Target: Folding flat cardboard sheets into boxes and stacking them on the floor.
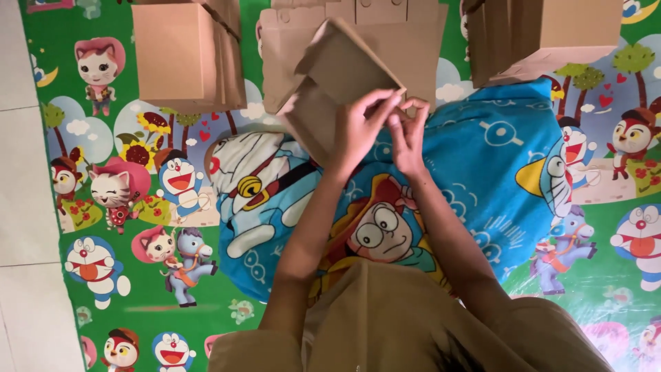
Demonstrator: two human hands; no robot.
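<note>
A small brown cardboard box [337, 83], partly folded with its flaps tilted up, is held over a blue cartoon-print cushion [482, 158]. My left hand [361, 127] grips the box's near right corner from the left. My right hand [407, 134] pinches the same corner flap beside it, fingertips touching the left hand's. Both forearms reach up from the bottom middle of the view.
A stack of flat cardboard blanks [372, 41] lies behind the box. Folded boxes stand at the top left [182, 55] and top right [551, 34]. A green cartoon-print mat [138, 220] covers the floor, with white tiles [24, 172] along the left edge.
</note>
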